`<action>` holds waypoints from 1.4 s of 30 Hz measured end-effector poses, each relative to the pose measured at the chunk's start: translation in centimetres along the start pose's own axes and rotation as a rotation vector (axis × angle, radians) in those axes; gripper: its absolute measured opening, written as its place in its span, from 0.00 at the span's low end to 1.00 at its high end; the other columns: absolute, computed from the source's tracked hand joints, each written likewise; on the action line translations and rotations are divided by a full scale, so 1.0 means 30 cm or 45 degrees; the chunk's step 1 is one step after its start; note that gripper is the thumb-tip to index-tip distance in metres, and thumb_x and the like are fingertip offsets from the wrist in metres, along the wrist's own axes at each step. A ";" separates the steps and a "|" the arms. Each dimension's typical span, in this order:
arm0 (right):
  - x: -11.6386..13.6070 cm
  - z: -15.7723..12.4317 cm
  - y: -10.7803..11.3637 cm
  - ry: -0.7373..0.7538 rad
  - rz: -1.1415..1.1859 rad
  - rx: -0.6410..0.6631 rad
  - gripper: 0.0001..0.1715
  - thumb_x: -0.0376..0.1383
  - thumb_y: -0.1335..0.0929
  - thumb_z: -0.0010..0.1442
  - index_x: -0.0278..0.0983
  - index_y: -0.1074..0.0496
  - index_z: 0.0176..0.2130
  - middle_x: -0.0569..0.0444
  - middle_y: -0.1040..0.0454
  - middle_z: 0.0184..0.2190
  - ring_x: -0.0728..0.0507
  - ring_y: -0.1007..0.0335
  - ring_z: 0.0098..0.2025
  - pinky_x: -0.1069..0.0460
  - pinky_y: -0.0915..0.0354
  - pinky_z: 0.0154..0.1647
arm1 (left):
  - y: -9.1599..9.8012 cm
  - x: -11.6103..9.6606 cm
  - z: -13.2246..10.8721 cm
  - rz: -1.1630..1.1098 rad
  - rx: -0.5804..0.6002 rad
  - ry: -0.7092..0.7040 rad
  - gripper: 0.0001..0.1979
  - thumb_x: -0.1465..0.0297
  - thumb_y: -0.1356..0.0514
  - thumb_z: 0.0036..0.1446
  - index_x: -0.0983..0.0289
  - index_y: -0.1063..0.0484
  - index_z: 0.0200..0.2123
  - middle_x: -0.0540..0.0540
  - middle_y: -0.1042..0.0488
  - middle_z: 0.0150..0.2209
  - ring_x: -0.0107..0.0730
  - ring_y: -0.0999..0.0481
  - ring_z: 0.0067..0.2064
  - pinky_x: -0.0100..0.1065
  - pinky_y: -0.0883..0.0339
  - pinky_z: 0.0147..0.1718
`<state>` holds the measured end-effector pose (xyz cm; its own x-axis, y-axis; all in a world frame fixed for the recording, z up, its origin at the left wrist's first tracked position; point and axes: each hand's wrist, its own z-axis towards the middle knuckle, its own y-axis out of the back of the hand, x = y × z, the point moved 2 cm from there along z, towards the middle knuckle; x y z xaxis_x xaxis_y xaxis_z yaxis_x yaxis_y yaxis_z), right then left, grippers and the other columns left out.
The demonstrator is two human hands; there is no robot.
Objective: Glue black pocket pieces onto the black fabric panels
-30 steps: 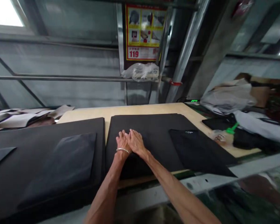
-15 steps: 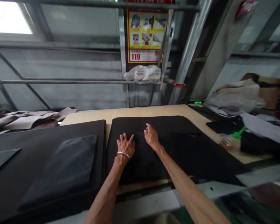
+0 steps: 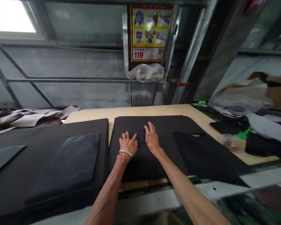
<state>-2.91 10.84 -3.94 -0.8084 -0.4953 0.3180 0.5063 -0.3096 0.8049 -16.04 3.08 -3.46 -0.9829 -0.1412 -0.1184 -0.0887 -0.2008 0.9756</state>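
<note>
A: How far along does it look from your seat?

B: On my feed the black sheet (image 3: 164, 125) is already laid out flat on the tabletop (image 3: 93, 115), in the middle, with its far edge short of the far side. I'd judge the laying down as done and the flattening as under way. The near part of the sheet is hidden behind my forearms, so I can't say it's flat there.

A: And the hands?

B: My left hand (image 3: 128, 145) and right hand (image 3: 152, 139) are both palm down on the sheet, side by side with a small gap. The fingers (image 3: 152, 126) are spread and released, pressing on the sheet and gripping nothing.

A: Anything else on it?

B: A smaller black piece (image 3: 201, 150) lies on the sheet's right part, clear of my right hand. To the left a thick black panel (image 3: 14, 175) sits just beside the sheet and carries a raised square pad (image 3: 72, 159). Neither hand touches either one.

A: What's changed?

B: A second ago my hands were pressed together at the sheet's middle, touching each other. Now they have parted, and the right one sits a little farther out and to the right. The sheet, the smaller piece and the panel lie where they were.
</note>
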 end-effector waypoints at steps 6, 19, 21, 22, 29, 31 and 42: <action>0.126 -0.014 -0.016 0.175 0.029 0.221 0.27 0.25 0.44 0.64 0.29 0.33 0.58 0.40 0.40 0.64 0.42 0.44 0.66 0.50 0.41 0.63 | 0.004 0.003 -0.003 0.002 -0.003 -0.018 0.23 0.62 0.53 0.66 0.49 0.38 0.63 0.64 0.40 0.63 0.56 0.40 0.61 0.53 0.38 0.52; 0.097 -0.076 -0.025 -0.088 -0.240 0.263 0.31 0.41 0.42 0.69 0.22 0.37 0.61 0.28 0.45 0.65 0.27 0.56 0.69 0.29 0.57 0.65 | -0.007 0.004 -0.001 0.046 -0.055 0.007 0.25 0.63 0.54 0.65 0.64 0.37 0.62 0.66 0.38 0.63 0.53 0.38 0.59 0.50 0.35 0.51; 0.119 -0.084 -0.033 0.032 -0.198 0.328 0.31 0.41 0.44 0.70 0.24 0.39 0.63 0.33 0.46 0.67 0.31 0.56 0.70 0.33 0.58 0.67 | -0.005 0.009 0.000 0.031 -0.052 0.011 0.24 0.64 0.54 0.65 0.62 0.36 0.61 0.64 0.38 0.63 0.53 0.38 0.59 0.49 0.34 0.51; 0.126 -0.085 -0.033 0.066 -0.171 0.370 0.31 0.41 0.45 0.70 0.25 0.40 0.64 0.35 0.47 0.67 0.33 0.56 0.70 0.34 0.57 0.68 | -0.004 0.013 0.001 0.023 -0.044 0.015 0.24 0.65 0.53 0.65 0.62 0.36 0.61 0.63 0.38 0.63 0.53 0.38 0.58 0.49 0.34 0.50; 0.118 -0.058 0.034 0.020 -0.049 0.594 0.31 0.46 0.43 0.71 0.30 0.40 0.64 0.39 0.44 0.67 0.36 0.50 0.68 0.37 0.52 0.67 | 0.026 0.035 -0.005 -0.006 0.019 -0.032 0.22 0.63 0.52 0.65 0.65 0.36 0.58 0.63 0.36 0.61 0.52 0.38 0.59 0.45 0.35 0.52; 0.109 -0.090 0.049 0.057 -0.051 0.554 0.31 0.46 0.43 0.71 0.31 0.40 0.64 0.40 0.45 0.67 0.36 0.50 0.68 0.37 0.52 0.67 | 0.032 0.034 -0.014 0.013 0.008 -0.034 0.22 0.61 0.52 0.66 0.66 0.36 0.57 0.65 0.36 0.61 0.53 0.39 0.59 0.45 0.36 0.53; 0.075 -0.296 0.112 0.320 -0.142 0.549 0.38 0.51 0.43 0.69 0.31 0.43 0.67 0.42 0.50 0.69 0.36 0.57 0.71 0.38 0.59 0.69 | 0.031 0.052 -0.004 -0.059 0.021 -0.050 0.23 0.59 0.49 0.64 0.66 0.35 0.57 0.66 0.37 0.62 0.57 0.39 0.62 0.51 0.36 0.55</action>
<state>-0.37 1.48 -4.98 -0.7262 -0.6750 0.1308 0.2084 -0.0349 0.9774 -17.64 2.57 -2.77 -0.9832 -0.0939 -0.1563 -0.1364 -0.1903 0.9722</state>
